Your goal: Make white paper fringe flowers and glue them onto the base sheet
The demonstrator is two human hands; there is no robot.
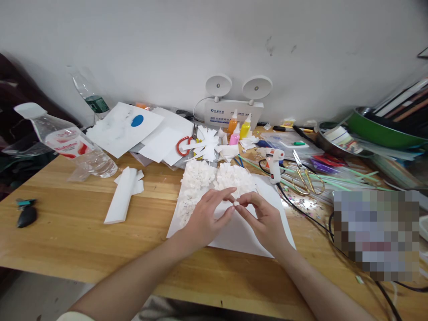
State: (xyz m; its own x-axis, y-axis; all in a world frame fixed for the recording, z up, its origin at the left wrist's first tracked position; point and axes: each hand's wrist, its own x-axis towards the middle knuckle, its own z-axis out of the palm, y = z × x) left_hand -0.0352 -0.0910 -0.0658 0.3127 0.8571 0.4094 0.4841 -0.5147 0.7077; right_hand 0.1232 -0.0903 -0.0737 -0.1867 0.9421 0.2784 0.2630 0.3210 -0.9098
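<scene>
A white paper sheet [234,236] lies on the wooden table, with crumpled white paper bits [198,176] heaped in clusters on its upper and left parts. Above the sheet, my right hand [264,216] pinches a tiny white piece [236,203] between thumb and forefinger. My left hand [210,214] is beside it, its thumb and fingers apart and close to the same piece; whether they touch it is too small to tell. Behind the clusters is a paper shape with many strips [207,143].
A white glue gun [274,165] and gold-handled scissors [304,176] stand and lie right of the sheet. Small paint bottles [245,128] are behind. Folded paper [122,198] and a water bottle [78,147] are at left. A cable [306,215] crosses the right side.
</scene>
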